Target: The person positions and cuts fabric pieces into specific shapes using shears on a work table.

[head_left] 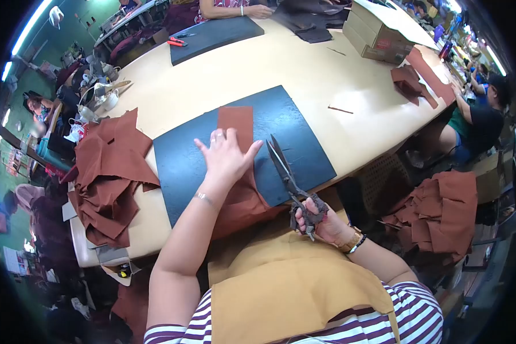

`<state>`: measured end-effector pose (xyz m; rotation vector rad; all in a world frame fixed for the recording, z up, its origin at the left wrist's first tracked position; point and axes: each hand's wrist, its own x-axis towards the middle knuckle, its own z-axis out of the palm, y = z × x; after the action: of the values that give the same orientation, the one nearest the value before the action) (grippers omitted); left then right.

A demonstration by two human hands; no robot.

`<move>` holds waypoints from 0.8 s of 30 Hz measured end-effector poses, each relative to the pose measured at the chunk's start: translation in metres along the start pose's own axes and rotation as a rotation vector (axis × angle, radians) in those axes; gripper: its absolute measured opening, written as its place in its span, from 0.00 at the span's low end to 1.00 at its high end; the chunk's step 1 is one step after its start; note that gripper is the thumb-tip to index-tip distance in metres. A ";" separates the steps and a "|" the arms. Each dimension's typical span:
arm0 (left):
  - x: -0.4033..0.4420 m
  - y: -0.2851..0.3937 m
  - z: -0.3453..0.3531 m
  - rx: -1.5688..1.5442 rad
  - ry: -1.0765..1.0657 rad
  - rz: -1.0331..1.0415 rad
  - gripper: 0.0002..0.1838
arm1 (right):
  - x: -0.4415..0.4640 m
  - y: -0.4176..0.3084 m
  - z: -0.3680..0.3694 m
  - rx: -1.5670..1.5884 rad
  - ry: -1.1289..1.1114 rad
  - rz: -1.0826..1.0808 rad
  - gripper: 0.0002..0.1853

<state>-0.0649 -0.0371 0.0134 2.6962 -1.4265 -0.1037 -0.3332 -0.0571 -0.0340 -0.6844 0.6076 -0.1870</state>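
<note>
My left hand (227,152) lies with spread fingers on a strip of brown fabric (237,117). That fabric runs over a dark blue cutting mat (183,155) and hangs down past the table's near edge toward my apron. In my right hand (322,222) is a pair of large scissors (282,166) with cloth-wrapped handles. Their blades are slightly parted and point away from me, over the right side of the mat, beside the fabric.
A heap of brown fabric pieces (106,172) covers the table's left side; another pile (441,212) sits at lower right. Across the table are a second mat (212,40) with a red cutter (176,42), a cardboard box (378,34) and a co-worker's hand (260,11).
</note>
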 end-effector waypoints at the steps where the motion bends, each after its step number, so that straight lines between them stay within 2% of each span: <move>1: 0.007 0.004 0.014 -0.001 0.074 0.013 0.33 | 0.001 0.001 0.001 -0.003 0.002 -0.006 0.24; 3: 0.021 0.011 0.037 0.001 0.229 0.036 0.35 | 0.001 0.002 -0.002 -0.012 0.002 -0.024 0.24; 6: 0.025 0.010 0.048 -0.124 0.183 0.149 0.29 | -0.013 -0.012 -0.006 -0.118 0.008 -0.068 0.24; 7: 0.023 0.007 0.048 -0.150 0.162 0.195 0.27 | -0.019 -0.015 -0.012 -0.138 0.007 -0.072 0.24; 8: 0.022 0.001 0.048 -0.145 0.119 0.255 0.25 | -0.021 -0.015 -0.030 -0.069 -0.027 -0.042 0.21; 11: 0.007 -0.023 0.031 -0.258 -0.015 0.563 0.25 | -0.037 -0.037 -0.049 -0.206 -0.030 0.005 0.22; 15: -0.019 -0.038 0.013 -0.208 -0.191 0.750 0.28 | -0.045 -0.049 -0.063 -0.263 -0.091 0.061 0.25; 21: -0.033 -0.047 0.010 -0.166 -0.216 0.811 0.30 | -0.032 -0.048 -0.051 -0.340 -0.088 0.036 0.24; 24: -0.033 -0.049 0.010 -0.182 -0.214 0.816 0.30 | -0.029 -0.050 -0.038 -0.438 -0.046 0.016 0.18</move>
<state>-0.0448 0.0172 -0.0014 1.8198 -2.3126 -0.4349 -0.3768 -0.1053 -0.0115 -1.1033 0.6158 -0.0207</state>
